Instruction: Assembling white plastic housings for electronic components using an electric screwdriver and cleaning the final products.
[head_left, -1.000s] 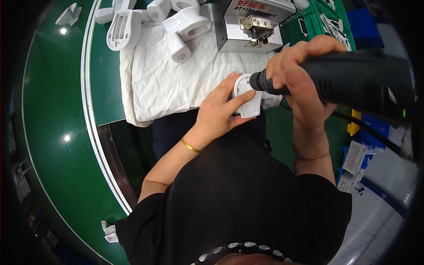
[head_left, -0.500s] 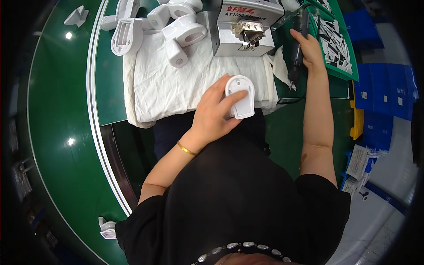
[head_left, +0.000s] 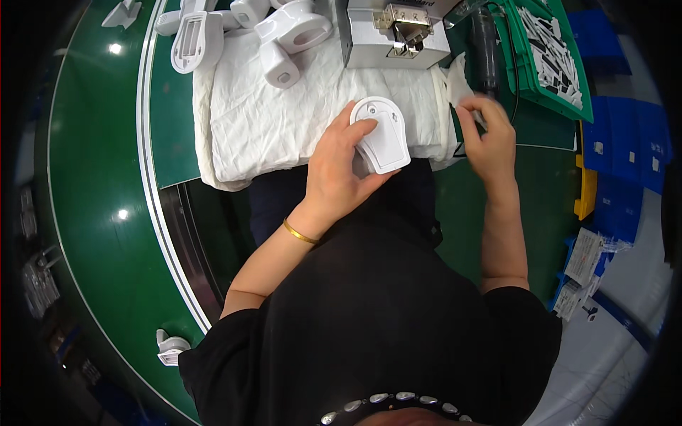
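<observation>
My left hand (head_left: 332, 167) is closed around a white plastic housing (head_left: 387, 138), its rounded, recessed face turned up. A screw hole shows near the rounded end, and my thumb rests on the recess. My right hand (head_left: 491, 142) is off the black electric screwdriver (head_left: 484, 53), just below it at the cloth's right edge. Its thumb and forefinger are bent together in a pinch; whatever lies between the tips, if anything, is too small to make out. The hand hides the screwdriver's tip.
A white cloth (head_left: 263, 128) covers the bench front. Several white moulded parts (head_left: 295, 32) lie at its back left. A metal screw feeder (head_left: 398, 42) stands behind it. A green bin (head_left: 550, 64) of small strips is at the right; blue bins (head_left: 621, 138) stand beyond.
My right hand has let go of the electric screwdriver and come down toward me, its fingers curling in. My left hand still holds the housing, moved slightly up and tilted a little differently.
</observation>
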`<state>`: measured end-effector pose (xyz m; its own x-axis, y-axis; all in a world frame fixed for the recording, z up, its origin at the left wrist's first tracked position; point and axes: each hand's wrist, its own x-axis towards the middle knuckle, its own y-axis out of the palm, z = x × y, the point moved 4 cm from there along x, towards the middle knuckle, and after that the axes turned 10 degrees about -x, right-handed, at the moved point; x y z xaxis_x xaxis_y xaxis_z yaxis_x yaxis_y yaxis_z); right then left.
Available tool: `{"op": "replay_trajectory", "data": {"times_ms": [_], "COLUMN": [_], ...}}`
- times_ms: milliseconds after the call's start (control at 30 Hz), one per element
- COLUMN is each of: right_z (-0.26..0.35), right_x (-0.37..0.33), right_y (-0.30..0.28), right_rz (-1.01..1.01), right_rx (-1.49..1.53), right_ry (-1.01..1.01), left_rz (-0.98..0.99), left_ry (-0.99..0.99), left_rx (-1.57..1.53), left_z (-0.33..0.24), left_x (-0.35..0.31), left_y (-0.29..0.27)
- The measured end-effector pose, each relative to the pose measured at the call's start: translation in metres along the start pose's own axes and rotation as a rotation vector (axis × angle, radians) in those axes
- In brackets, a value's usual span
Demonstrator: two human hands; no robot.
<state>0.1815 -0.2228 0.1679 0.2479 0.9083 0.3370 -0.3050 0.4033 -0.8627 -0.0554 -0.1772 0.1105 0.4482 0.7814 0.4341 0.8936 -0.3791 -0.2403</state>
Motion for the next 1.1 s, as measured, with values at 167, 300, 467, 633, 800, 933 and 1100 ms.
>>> {"op": "replay_trajectory", "data": {"times_ms": [167,300,467,633,800,933,1100], "right_z": [0.016,-0.015,0.012,0.067,0.08,0.087,0.075], "right_x": [-0.019,-0.002,-0.01,-0.062,-0.075,-0.07,-0.079], "right_y": [0.005,0.024,0.0,-0.004,0.009,0.016,0.035], "right_rz": [-0.043,-0.18,-0.142,0.043,0.087,-0.018,0.179], "right_rx": [0.024,-0.592,-0.308,0.062,0.174,0.132,0.612], "right_ry": [0.071,0.037,-0.044,-0.171,-0.12,-0.106,0.512], "left_rz": [-0.016,0.006,0.01,0.007,-0.014,-0.017,-0.009], "left_ry": [0.005,0.043,0.031,0.069,0.089,0.096,0.072], "left_rx": [0.016,0.03,0.017,0.017,0.005,0.016,-0.025], "left_z": [-0.006,-0.006,-0.004,-0.004,-0.003,-0.002,0.0], "left_x": [0.002,0.001,-0.001,0.0,-0.001,-0.001,-0.001], "left_y": [0.002,0.004,0.002,0.004,0.002,0.002,0.002]}}
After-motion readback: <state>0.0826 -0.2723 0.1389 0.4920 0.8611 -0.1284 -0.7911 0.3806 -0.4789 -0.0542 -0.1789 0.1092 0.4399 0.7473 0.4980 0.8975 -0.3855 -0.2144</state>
